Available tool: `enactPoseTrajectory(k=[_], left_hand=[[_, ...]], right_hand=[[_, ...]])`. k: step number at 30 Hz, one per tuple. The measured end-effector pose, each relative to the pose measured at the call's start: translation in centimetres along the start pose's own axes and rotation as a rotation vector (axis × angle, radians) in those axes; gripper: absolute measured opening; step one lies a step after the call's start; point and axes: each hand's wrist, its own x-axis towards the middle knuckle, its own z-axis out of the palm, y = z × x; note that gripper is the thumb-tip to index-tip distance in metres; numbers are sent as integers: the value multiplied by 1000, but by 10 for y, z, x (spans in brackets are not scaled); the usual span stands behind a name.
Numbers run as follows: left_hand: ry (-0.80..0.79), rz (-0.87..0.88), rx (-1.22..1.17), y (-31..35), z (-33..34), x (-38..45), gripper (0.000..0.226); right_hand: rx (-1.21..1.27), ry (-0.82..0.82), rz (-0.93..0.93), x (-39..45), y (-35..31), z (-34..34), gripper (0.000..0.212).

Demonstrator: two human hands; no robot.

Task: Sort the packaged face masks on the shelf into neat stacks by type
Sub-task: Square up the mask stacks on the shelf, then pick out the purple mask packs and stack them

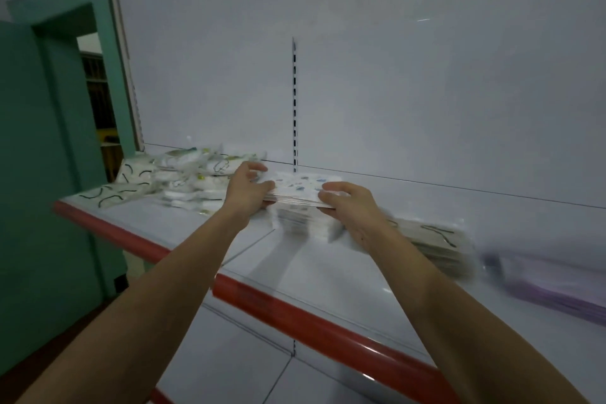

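head view. progress, judged from the layout: partly done. on the shelf (328,272), a squared stack of tan masks (436,246) lies at the right, with a purple pack (557,298) beyond it, blurred. a loose pile of unsorted masks (193,174) remains at the left end, with dark-looped packs (114,197) lying flat beside it near the front edge. that pile is the work left.

hands: the left hand (246,188) grips the left end of a bundle of blue-patterned masks (295,188), fingers curled over the top. the right hand (347,203) pinches the right end of the same bundle. the bundle is between the two hands, just above a stack of similar white packs (295,223); whether it touches that stack cannot be told, as motion blur hides the gap.
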Motion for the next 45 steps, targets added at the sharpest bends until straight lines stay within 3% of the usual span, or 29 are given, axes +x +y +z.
enactPoseTrajectory(k=[3,8,12,14,17,21,23,26,29,34,39,45], left_hand=[[-96,7,6,-17,-1,31,7],[-409,11,128,-43,-11,72,22],[-511,124,291,-59,-13,101,25],[-543,172,348,-66,-10,112,29],[-662,221,491,-77,-5,122,46],[-622,562,1000,-85,1,135,47],[-612,692,1038,-82,2,139,46],[-756,788,1007,-79,3,143,56],[-885,761,1026,-81,6,147,68],[-950,702,979,-88,13,154,59],[-913,719,977,-86,17,154,66],[-824,776,922,-74,11,143,62]], right_hand=[[-18,34,25,18,-2,8,30],[-104,106,77,41,12,15,42],[-176,143,110,60,29,24,40],[-424,152,97,68,36,27,42],[-989,190,48,71,44,31,43],[-1436,215,-9,66,45,45,48],[-1545,224,-56,65,40,48,48],[-1555,160,-94,62,37,52,49],[-1616,101,-124,59,38,56,46],[-1654,123,-60,64,36,57,32],[-1514,150,-25,57,33,58,36],[-1423,335,-146,48,27,61,24]])
